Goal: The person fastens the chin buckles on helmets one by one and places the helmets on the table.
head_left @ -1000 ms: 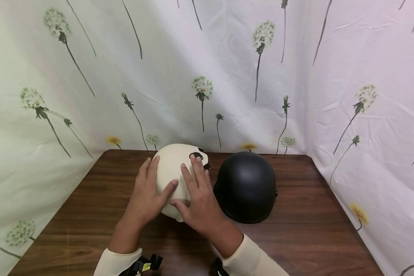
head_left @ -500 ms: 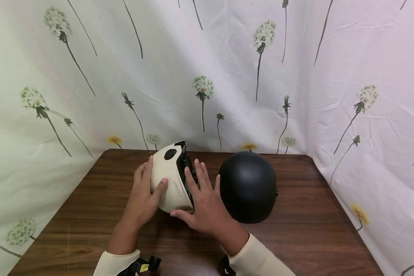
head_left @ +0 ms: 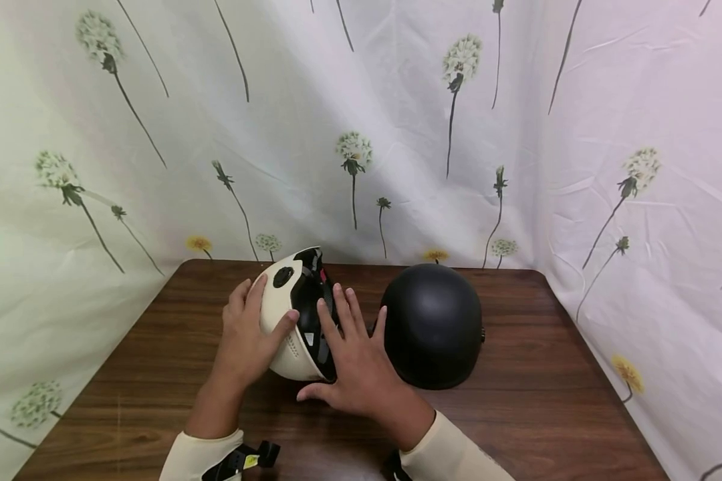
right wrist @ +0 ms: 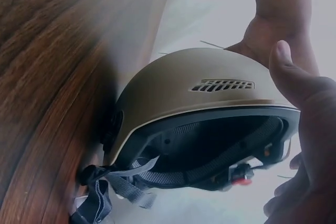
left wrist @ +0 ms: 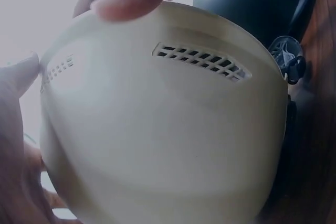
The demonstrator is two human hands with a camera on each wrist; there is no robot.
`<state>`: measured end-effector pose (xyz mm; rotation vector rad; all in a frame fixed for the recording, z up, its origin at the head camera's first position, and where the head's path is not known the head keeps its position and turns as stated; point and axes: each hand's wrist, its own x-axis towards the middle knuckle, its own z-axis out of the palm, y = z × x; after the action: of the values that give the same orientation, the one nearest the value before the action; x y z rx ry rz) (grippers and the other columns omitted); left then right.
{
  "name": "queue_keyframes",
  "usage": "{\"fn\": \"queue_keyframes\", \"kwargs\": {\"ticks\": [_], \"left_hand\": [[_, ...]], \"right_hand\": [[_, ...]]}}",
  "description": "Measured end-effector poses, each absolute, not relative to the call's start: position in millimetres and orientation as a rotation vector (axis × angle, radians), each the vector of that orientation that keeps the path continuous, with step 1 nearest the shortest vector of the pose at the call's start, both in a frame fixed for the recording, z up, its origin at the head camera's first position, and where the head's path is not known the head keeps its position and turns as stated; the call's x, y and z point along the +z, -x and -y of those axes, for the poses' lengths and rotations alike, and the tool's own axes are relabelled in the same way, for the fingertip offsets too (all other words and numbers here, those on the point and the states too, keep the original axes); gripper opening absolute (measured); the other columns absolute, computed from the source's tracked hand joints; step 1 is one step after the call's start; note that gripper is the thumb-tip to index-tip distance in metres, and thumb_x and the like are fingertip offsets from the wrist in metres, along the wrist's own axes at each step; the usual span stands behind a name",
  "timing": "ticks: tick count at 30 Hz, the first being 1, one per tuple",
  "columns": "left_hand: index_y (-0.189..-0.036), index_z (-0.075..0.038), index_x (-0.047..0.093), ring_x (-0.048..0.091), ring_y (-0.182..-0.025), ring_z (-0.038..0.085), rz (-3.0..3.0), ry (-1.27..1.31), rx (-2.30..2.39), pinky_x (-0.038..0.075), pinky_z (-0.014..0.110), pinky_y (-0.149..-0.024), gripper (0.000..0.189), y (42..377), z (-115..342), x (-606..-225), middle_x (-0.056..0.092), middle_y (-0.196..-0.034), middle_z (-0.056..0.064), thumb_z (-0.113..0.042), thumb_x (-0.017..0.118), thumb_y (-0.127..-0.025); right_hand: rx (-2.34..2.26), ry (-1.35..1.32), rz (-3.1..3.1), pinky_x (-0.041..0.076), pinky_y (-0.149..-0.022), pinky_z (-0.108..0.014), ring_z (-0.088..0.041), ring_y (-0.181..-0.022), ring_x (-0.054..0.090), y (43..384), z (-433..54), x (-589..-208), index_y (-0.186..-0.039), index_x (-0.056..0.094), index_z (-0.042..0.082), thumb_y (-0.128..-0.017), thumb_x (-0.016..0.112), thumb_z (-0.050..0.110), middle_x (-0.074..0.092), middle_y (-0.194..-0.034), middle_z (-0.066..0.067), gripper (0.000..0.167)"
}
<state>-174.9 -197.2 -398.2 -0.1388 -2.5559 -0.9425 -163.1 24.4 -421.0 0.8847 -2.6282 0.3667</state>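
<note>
Nearest, bottom edge: cream sleeves [head_left: 200, 457]; L wrist has a blk strapped unit [head_left: 221, 466] w/ yellow label [head_left: 251, 461], similar blk item partly in view at R wrist. L hand [head_left: 247, 341]: grip holding cream helmet [head_left: 279, 299], thumb on near side of shell, fingers round the L. R hand [head_left: 357, 364]: grip wide, fingers straight & spread, in front of helmet's opening; can't tell if touching. Cream helmet L of ctr over worktop [head_left: 535, 414], tilted on its side, opening facing R; contact w/ surface unclear. Rnd blk disc [head_left: 283, 276] on shell, white label [head_left: 309, 339] inside. L wrist view: vent grille [left wrist: 202, 62] in shell. R wrist view: dk lining [right wrist: 194, 145], grey strap [right wrist: 134, 188] hanging at rim, small red bit [right wrist: 241, 181] nr other end. Just R: blk helmet [head_left: 433, 327], dome up, sm. knob [head_left: 483, 335] on R edge. Bkgd, past worktop's far edge & along both sides: white cloth [head_left: 409, 133], dandelion print.
</note>
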Motion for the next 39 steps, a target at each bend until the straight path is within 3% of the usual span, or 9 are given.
{"fn": "queue_keyframes", "kwargs": {"ticks": [4, 11, 18, 25, 27, 29, 33, 39], "left_hand": [[-0.162, 0.001, 0.035, 0.033, -0.141, 0.058, 2.535, 0.111, -1.010, 0.036, 0.073, -0.106, 0.087, 174.0, 200.9, -394.4, 0.029, -0.160, 0.032, -0.045, 0.070, -0.097], [-0.159, 0.004, 0.039, 0.039, -0.143, 0.050, 2.458, 0.112, -1.141, 0.034, 0.065, -0.111, 0.075, 172.0, 212.5, -395.0, 0.036, -0.158, 0.032, -0.022, 0.068, -0.095], [-0.163, -0.010, 0.038, 0.038, -0.143, 0.047, 2.439, 0.095, -1.179, 0.032, 0.065, -0.111, 0.078, 171.4, 218.8, -399.9, 0.038, -0.157, 0.030, -0.031, 0.071, -0.096], [-0.163, -0.002, 0.035, 0.034, -0.146, 0.046, 2.392, 0.140, -1.271, 0.029, 0.063, -0.112, 0.079, 171.4, 223.6, -410.5, 0.037, -0.160, 0.032, -0.016, 0.066, -0.092], [-0.164, -0.003, 0.033, 0.034, -0.147, 0.042, 2.386, 0.127, -1.317, 0.030, 0.055, -0.114, 0.080, 170.4, 225.5, -413.1, 0.036, -0.161, 0.030, -0.012, 0.064, -0.091], [-0.165, -0.007, 0.030, 0.036, -0.146, 0.039, 2.386, 0.107, -1.367, 0.032, 0.038, -0.114, 0.081, 168.7, 227.6, -415.1, 0.035, -0.163, 0.027, -0.008, 0.062, -0.091], [-0.167, -0.010, 0.028, 0.048, -0.136, 0.032, 2.361, 0.078, -1.475, 0.033, 0.007, -0.097, 0.081, 165.7, 231.6, -420.0, 0.043, -0.159, 0.026, -0.002, 0.057, -0.091], [-0.166, -0.008, 0.028, 0.055, -0.116, 0.009, 2.282, 0.083, -1.655, 0.039, 0.008, -0.092, 0.080, 165.2, 234.4, -432.2, 0.047, -0.155, 0.028, 0.002, 0.052, -0.090]], "right_hand": [[0.401, -0.891, 2.660, 0.010, -0.111, -0.086, -0.030, -0.162, -0.013, 164.6, -30.2, -419.0, -0.169, -0.009, 0.022, -0.075, 0.066, 0.089, -0.019, -0.175, -0.009, 0.138], [0.442, -0.831, 2.667, 0.003, -0.113, -0.084, -0.028, -0.162, -0.015, 171.0, -46.3, -413.0, -0.168, -0.014, 0.025, -0.069, 0.074, 0.086, -0.021, -0.175, -0.006, 0.147], [0.455, -0.805, 2.701, 0.000, -0.114, -0.083, -0.027, -0.162, -0.017, 173.9, -57.4, -409.3, -0.168, -0.016, 0.028, -0.069, 0.076, 0.085, -0.022, -0.175, -0.005, 0.146], [0.453, -0.792, 2.702, -0.001, -0.114, -0.083, -0.026, -0.162, -0.017, 176.2, -64.1, -411.2, -0.168, -0.015, 0.030, -0.068, 0.076, 0.085, -0.022, -0.175, -0.004, 0.146], [0.452, -0.790, 2.703, -0.001, -0.114, -0.083, -0.027, -0.162, -0.017, 176.4, -66.9, -411.9, -0.168, -0.014, 0.029, -0.068, 0.076, 0.085, -0.022, -0.175, -0.004, 0.146], [0.457, -0.787, 2.703, -0.002, -0.114, -0.083, -0.027, -0.162, -0.017, 176.7, -70.2, -412.4, -0.169, -0.012, 0.028, -0.068, 0.078, 0.084, -0.022, -0.175, -0.004, 0.146], [0.440, -0.769, 2.700, -0.001, -0.114, -0.083, -0.031, -0.163, -0.013, 178.3, -75.9, -412.4, -0.169, -0.010, 0.025, -0.068, 0.078, 0.083, -0.021, -0.175, -0.006, 0.147], [0.441, -0.750, 2.704, 0.000, -0.114, -0.083, -0.032, -0.163, -0.010, 181.5, -81.5, -412.8, -0.168, -0.014, 0.027, -0.067, 0.078, 0.084, -0.022, -0.175, -0.005, 0.148]]}}
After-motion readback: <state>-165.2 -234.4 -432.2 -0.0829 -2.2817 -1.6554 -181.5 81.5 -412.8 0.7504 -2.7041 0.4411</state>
